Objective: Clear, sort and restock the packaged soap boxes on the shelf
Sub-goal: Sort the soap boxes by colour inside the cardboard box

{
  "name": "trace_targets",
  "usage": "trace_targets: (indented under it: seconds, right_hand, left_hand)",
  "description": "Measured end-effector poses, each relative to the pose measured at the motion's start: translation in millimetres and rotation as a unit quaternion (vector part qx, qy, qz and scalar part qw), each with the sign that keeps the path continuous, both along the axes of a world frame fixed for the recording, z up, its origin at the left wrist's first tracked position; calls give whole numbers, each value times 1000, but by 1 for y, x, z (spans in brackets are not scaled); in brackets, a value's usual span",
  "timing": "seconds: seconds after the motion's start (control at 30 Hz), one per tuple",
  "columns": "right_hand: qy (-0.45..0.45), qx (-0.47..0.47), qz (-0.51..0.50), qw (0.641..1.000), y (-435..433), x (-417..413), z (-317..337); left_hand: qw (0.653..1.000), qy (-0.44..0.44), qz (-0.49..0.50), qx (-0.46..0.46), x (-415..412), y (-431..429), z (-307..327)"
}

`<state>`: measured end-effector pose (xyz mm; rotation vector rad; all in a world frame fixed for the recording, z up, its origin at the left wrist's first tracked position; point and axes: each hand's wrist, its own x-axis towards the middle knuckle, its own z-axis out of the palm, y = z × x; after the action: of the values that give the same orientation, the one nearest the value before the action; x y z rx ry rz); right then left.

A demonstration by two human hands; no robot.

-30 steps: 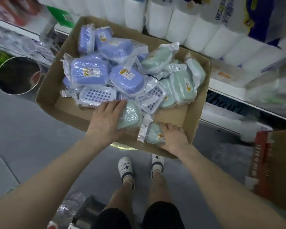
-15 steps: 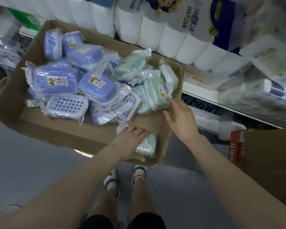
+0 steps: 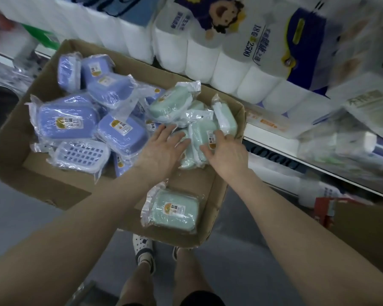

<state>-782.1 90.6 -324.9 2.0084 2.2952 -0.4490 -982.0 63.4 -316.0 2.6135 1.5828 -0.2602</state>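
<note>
A shallow cardboard box (image 3: 13,138) holds plastic-wrapped soap boxes. Several purple soap boxes (image 3: 68,121) are heaped on its left side and several green soap boxes (image 3: 170,102) on its right. One green soap box (image 3: 175,209) lies alone in the box's near right corner. My left hand (image 3: 161,149) lies flat with fingers spread on the left side of the green pile. My right hand (image 3: 224,151) rests on the same pile from the right, its fingers lightly bent over a green box with a yellow label (image 3: 205,135). Neither hand lifts anything.
Big packs of white toilet rolls (image 3: 219,62) fill the shelf behind the box. A white shelf edge (image 3: 274,138) runs to the right, with wrapped goods below it. A brown and red carton (image 3: 363,230) stands at the right. Grey floor and my feet (image 3: 143,250) are below.
My left hand let go of the green soap box in the near corner and moved up to the green pile. My right hand moved left from the box's right wall onto the pile.
</note>
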Motion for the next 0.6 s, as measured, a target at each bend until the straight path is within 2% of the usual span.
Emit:
trace_targets:
  seconds: [0.13, 0.37, 0.5, 0.6]
  right_hand:
    - [60, -86, -42, 994, -5, -6, -14]
    - [166, -77, -89, 979, -26, -10, -8]
    - [168, -63, -27, 983, -53, -3, 4]
    - [131, -100, 57, 985, -71, 5, 8]
  left_hand:
    - [990, 107, 8, -90, -8, 6, -11]
    - [981, 157, 26, -109, -37, -13, -14]
    - [981, 139, 47, -127, -71, -32, -13]
    - [988, 105, 38, -105, -79, -43, -12]
